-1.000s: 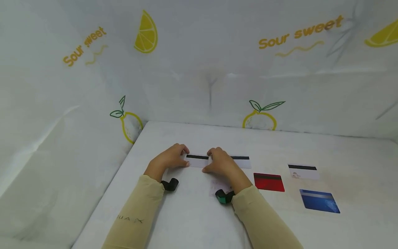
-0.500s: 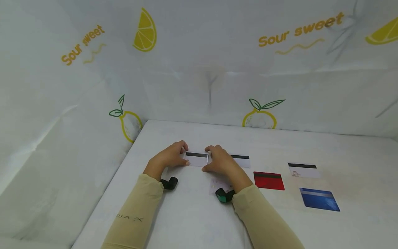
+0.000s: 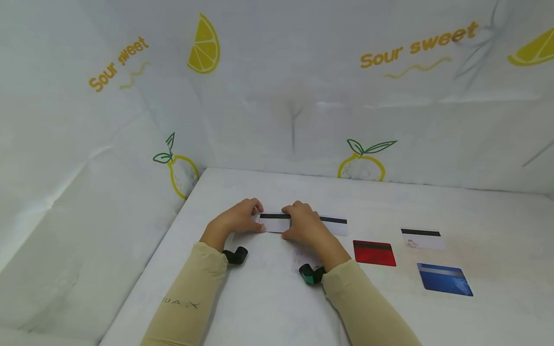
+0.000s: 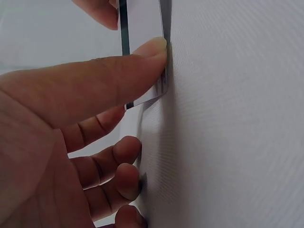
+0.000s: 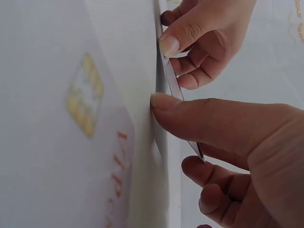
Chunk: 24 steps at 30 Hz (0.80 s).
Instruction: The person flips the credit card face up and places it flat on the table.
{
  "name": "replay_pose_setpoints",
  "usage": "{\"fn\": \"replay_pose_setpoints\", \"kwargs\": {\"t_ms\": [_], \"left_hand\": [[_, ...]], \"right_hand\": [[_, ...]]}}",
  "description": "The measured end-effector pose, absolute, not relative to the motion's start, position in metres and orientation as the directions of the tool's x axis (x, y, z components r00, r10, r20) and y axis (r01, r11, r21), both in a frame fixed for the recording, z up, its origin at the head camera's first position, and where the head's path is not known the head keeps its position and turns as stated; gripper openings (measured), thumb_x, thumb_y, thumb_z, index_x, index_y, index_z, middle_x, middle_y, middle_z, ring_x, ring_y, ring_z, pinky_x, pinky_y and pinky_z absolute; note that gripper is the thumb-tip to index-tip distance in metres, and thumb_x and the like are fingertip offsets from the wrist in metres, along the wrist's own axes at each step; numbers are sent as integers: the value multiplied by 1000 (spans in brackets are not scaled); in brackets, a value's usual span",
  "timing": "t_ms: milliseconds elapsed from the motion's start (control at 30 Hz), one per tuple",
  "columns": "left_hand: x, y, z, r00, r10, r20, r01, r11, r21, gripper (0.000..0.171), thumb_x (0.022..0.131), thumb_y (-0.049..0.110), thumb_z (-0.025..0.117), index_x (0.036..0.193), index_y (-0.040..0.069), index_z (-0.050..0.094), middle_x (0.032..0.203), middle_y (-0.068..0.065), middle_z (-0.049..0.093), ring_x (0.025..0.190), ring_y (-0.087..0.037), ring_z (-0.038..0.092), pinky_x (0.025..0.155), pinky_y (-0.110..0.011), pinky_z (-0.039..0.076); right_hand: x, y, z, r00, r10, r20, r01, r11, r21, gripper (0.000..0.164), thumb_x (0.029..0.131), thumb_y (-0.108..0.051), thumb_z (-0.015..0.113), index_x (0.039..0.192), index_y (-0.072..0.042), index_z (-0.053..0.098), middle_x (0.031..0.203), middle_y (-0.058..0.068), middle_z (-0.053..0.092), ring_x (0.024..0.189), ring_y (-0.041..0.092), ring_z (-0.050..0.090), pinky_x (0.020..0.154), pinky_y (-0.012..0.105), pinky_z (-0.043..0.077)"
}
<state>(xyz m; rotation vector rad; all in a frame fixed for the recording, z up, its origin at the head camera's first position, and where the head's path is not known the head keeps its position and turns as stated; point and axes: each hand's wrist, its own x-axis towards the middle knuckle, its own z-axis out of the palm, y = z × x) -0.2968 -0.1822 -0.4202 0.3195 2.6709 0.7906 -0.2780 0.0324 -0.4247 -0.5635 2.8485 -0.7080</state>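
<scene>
My left hand (image 3: 237, 216) pinches the left end of a white card (image 3: 274, 225) with a black magnetic stripe. In the left wrist view its thumb (image 4: 149, 52) lies across the card's face, and the other fingers are bent. At the card's other end is my right hand (image 3: 306, 224), thumb at the near edge and forefinger at the far one. The right wrist view shows that card (image 5: 173, 78) tilted, behind the right thumb (image 5: 190, 114). A second white striped card (image 3: 336, 226) lies partly hidden by the right hand.
A pale card (image 3: 303, 260) marked VIP lies under the right wrist. To the right on the white table (image 3: 264, 302) are a red card (image 3: 374, 253), a white striped card (image 3: 421, 239) and a blue card (image 3: 445, 279). A lemon-printed sheet (image 3: 277, 125) rises behind.
The right forefinger has shifted slightly left onto the held card. The second white card beside the right hand now lies slightly askew. The left hand has hardly moved.
</scene>
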Motion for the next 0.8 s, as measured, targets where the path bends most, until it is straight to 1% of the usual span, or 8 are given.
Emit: {"fn": "replay_pose_setpoints", "kwargs": {"t_ms": [133, 233, 300, 400, 567, 800], "left_hand": [[-296, -182, -422, -906, 328, -269, 128, 815, 565, 56, 75, 26, 85, 120, 15, 53, 116, -10, 53, 105, -24, 51, 95, -41, 43], [-295, -180, -424, -903, 349, -251, 147, 799, 583, 63, 73, 22, 87, 125, 16, 51, 116, -9, 54, 104, -23, 51, 94, -40, 43], [-294, -179, -423, -905, 362, -225, 166, 785, 596, 62, 74, 19, 85, 126, 15, 51, 115, -9, 54, 102, -23, 51, 92, -40, 43], [-293, -177, -422, -914, 368, -174, 192, 767, 612, 55, 75, 15, 81, 122, 13, 53, 114, -8, 54, 99, -22, 51, 88, -39, 44], [-292, -175, -417, -921, 378, -96, 238, 740, 629, 52, 75, 14, 81, 119, 12, 54, 117, -5, 54, 103, -22, 53, 88, -37, 46], [-287, -165, -402, -877, 480, 4, 372, 674, 638, 52, 75, 13, 78, 122, 10, 54, 122, -5, 53, 106, -23, 54, 90, -36, 47]], "right_hand": [[-277, 34, -425, -926, -375, -41, -317, 832, -455, 61, 76, -27, 84, 130, -11, 62, 124, 8, 61, 118, 30, 53, 96, 53, 42], [-277, 36, -427, -933, -357, -41, -297, 831, -471, 60, 76, -28, 84, 130, -12, 62, 126, 7, 60, 119, 30, 52, 97, 54, 41], [-278, 37, -428, -937, -347, -37, -286, 824, -489, 60, 76, -27, 84, 129, -12, 62, 127, 7, 60, 119, 30, 51, 97, 54, 41], [-279, 39, -428, -940, -341, -12, -291, 818, -496, 59, 75, -26, 83, 129, -13, 62, 126, 7, 59, 117, 31, 50, 95, 53, 41], [-280, 40, -425, -941, -335, 37, -311, 821, -480, 57, 76, -25, 79, 128, -15, 61, 129, 8, 57, 118, 31, 47, 91, 51, 40], [-273, 36, -412, -917, -379, 123, -389, 789, -475, 57, 76, -28, 82, 127, -16, 61, 129, 5, 54, 119, 31, 44, 89, 50, 38]]}}
